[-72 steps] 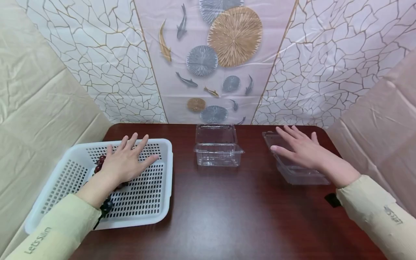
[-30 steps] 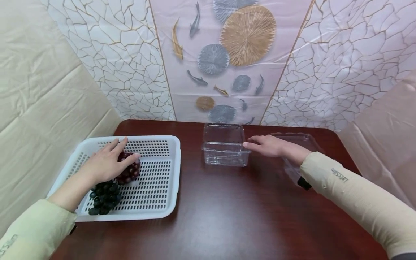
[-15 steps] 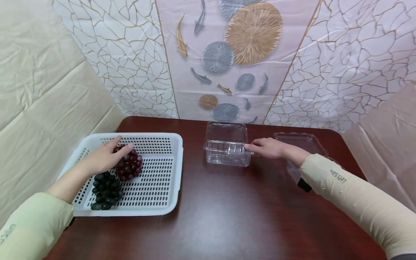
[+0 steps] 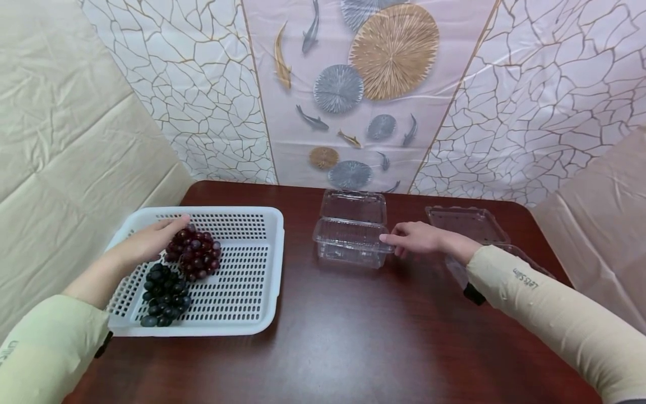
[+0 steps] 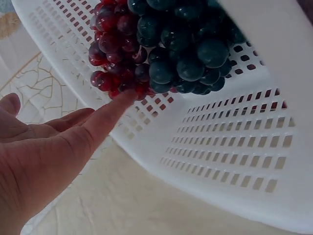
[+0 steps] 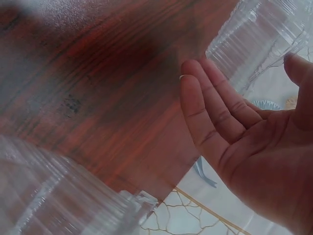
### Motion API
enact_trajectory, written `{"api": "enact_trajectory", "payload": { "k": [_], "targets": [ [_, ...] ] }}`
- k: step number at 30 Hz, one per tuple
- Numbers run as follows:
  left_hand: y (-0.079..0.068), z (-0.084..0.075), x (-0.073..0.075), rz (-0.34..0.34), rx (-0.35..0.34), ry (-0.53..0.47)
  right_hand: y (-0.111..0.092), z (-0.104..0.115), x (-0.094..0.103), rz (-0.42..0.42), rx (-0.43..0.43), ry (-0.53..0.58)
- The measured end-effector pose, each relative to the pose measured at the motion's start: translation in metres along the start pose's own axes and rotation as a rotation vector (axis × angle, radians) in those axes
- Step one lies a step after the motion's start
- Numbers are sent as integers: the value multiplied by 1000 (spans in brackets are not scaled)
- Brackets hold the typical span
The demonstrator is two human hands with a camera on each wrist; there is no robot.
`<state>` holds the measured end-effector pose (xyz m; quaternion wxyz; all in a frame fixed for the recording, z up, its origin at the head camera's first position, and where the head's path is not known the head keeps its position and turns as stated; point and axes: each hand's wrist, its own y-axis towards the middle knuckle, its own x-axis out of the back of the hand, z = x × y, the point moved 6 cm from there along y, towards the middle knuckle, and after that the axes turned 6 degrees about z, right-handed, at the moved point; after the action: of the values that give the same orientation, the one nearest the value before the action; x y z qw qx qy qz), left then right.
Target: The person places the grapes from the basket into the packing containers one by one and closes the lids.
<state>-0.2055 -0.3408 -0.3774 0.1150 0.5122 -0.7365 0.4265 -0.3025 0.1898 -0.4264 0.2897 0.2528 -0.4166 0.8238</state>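
Observation:
In the head view my left hand [image 4: 153, 238] reaches over the white basket [image 4: 252, 325] from its left side, fingers extended beside the bunch of red grapes [image 4: 199, 255]. One fingertip meets or nearly meets these grapes in the left wrist view. The bunch of dark grapes [image 4: 164, 297] lies nearer me in the basket. My right hand [image 4: 416, 238] pinches the right rim of a clear plastic clamshell box [image 4: 350, 247], its lid raised at the back. In the right wrist view the thumb [image 6: 297, 68] overlaps the box's edge and the other fingers lie along its side.
Another clear plastic clamshell [image 4: 469, 221], lid spread open, lies at the table's right, partly hidden behind my right forearm. The dark red table [image 4: 323, 336] ends at a patterned cloth backdrop [image 4: 373, 140]. Cloth walls flank both sides.
My right hand has come left from the right clamshell to the middle one, which has shifted slightly toward me and tilted. My left hand has drawn back leftward, uncovering the grapes.

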Motion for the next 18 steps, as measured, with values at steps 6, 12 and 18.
{"api": "enact_trajectory", "payload": {
  "k": [6, 12, 18],
  "targets": [
    [2, 9, -4, 60, 23, -167, 2, -4, -5, 21, -16, 66],
    [3, 17, -4, 54, 86, -264, 2, -2, -8, 47, 10, 103],
    [2, 20, -7, 46, 110, -354, 2, -4, -9, 64, 19, 113]
  ]
}}
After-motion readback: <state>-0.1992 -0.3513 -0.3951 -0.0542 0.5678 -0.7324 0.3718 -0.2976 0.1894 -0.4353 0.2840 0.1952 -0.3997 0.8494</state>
